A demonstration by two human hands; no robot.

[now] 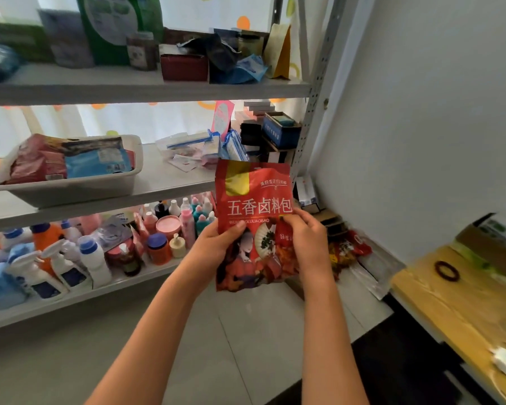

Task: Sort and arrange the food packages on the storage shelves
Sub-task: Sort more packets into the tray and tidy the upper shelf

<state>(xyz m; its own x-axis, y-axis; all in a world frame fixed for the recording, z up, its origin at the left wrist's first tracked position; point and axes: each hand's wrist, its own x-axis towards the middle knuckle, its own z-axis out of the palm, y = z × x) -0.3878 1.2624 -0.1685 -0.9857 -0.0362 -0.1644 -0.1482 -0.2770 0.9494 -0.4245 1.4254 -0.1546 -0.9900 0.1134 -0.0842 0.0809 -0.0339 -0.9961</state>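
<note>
Left hand [216, 244]: it grips the left edge of the red spice packet [253, 211], with the thumb on the front and the fingers curled behind.
Right hand [307, 238]: it pinches the right side of the same packet, fingers bent over the front face.
Packet: it is held upright in the air, in front of the right end of the middle shelf [164, 182], touching no shelf.
Step in hand: I judge the person is reading or checking the packet to decide its place.
Likely place: the white bin [70, 188] on the middle shelf already holds food bags [70, 162].
Next move: it calls for carrying the packet left and laying it flat in the bin.
Beyond: more red packages [348, 249] lie low at the right, near the wall, not yet sorted.
Lower shelf: bottles [70, 258] stand there, so it seems the wrong place.
</note>
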